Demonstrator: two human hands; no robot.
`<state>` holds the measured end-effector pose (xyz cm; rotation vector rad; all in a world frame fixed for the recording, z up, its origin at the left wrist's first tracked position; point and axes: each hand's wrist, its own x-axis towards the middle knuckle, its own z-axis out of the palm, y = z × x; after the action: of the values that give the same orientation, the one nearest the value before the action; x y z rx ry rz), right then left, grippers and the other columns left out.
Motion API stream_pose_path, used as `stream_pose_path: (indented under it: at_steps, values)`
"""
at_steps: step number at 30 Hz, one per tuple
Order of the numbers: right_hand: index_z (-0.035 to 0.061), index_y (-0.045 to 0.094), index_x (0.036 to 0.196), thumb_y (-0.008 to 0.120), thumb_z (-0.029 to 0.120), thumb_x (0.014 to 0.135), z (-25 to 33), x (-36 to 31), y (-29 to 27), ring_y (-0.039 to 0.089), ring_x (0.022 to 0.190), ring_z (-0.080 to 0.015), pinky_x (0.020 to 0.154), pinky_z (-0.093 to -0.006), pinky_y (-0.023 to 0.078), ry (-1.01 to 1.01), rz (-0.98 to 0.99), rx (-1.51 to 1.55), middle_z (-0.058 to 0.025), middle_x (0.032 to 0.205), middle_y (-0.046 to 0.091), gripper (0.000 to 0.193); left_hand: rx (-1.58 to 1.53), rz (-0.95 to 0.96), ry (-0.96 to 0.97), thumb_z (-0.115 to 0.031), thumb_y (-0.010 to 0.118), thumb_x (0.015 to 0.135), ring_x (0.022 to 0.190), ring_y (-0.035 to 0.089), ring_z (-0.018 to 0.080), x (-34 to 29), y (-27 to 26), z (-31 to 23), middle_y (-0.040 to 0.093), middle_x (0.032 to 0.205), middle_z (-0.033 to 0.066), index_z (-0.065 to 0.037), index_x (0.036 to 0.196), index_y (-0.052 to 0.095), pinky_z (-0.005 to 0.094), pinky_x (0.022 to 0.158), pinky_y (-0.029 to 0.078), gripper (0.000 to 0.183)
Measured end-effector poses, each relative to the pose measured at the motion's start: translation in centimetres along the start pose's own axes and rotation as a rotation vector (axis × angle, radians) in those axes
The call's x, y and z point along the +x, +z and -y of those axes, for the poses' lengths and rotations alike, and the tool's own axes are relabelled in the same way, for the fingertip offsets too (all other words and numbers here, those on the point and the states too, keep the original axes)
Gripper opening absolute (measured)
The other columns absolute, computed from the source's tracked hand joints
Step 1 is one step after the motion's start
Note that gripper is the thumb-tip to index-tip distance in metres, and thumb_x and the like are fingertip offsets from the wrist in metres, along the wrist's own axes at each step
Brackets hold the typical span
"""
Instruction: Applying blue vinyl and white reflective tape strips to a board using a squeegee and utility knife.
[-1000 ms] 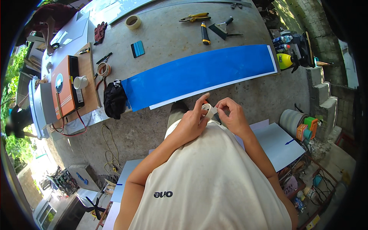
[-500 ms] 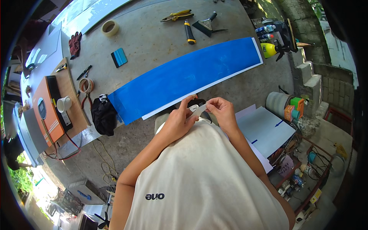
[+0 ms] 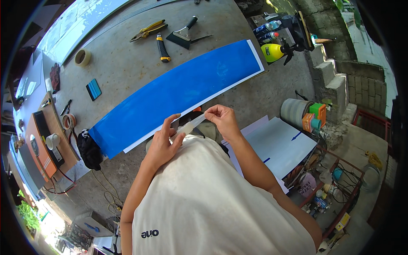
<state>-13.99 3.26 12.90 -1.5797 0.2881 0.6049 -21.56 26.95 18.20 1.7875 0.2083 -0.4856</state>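
Note:
A translucent strip that looks like clear tape stretches between my hands, close in front of my shirt. My left hand grips its wider, pale end between thumb and fingers; whether a roll sits in the palm is hidden. At the other end, the fingertips of my right hand pinch the strip. Just beyond both hands, a long blue sheet with a white edge lies along the table's near side.
On the grey table lie pliers, a yellow-black cutter, a scraper, a blue squeegee and a tape roll. A yellow spray bottle stands at the far right. White sheets lie to my right.
My hands have drawn a little farther apart, and more of the translucent strip shows between them. The whole view has shifted, so the table things appear farther left.

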Motion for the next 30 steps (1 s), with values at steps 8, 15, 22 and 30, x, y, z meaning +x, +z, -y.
stream_pose_path:
  at_steps: [8,15,22,30]
  values:
    - [-0.0013,0.073,0.094,0.075,0.0,0.091,0.2,5.6,-9.9,0.061,0.074,-0.0062,0.068,-0.0218,0.049,0.088,0.027,-0.086,-0.0015,0.083,0.071,0.004,0.21,-0.053,-0.162,-0.013,0.063,0.096,0.052,0.061,0.02,5.5,6.5,-3.7,0.06,0.06,0.0104,-0.006,0.145,0.047,0.0321,0.054,0.046,0.052]
    - [-0.0012,0.074,0.093,0.075,0.0,0.091,0.5,10.2,-15.8,0.062,0.075,-0.0066,0.071,-0.0218,0.05,0.057,-0.065,-0.143,-0.0018,0.083,0.07,0.003,0.449,-0.13,-0.271,-0.025,0.074,0.09,0.056,0.063,0.0314,9.0,8.9,-5.1,0.067,0.072,0.0149,-0.014,0.137,0.058,0.0394,0.065,0.05,0.051]
    - [-0.0013,0.074,0.09,0.078,0.002,0.088,0.3,13.6,-19.2,0.061,0.072,-0.0067,0.067,-0.0237,0.05,-0.02,-0.176,-0.138,-0.0015,0.08,0.071,0.005,0.623,-0.135,-0.331,-0.038,0.072,0.092,0.066,0.07,0.034,10.6,9.1,-4.3,0.069,0.071,0.0147,-0.018,0.133,0.062,0.0446,0.065,0.053,0.047]
    - [-0.0009,0.073,0.093,0.076,0.004,0.091,-0.9,17.3,-20.1,0.063,0.077,-0.0072,0.072,-0.0233,0.051,-0.009,-0.137,-0.198,-0.0011,0.086,0.071,0.006,0.596,-0.154,-0.307,-0.031,0.066,0.094,0.065,0.067,0.0328,11.7,7.4,-0.8,0.068,0.071,0.013,-0.018,0.134,0.064,0.0442,0.067,0.052,0.042]
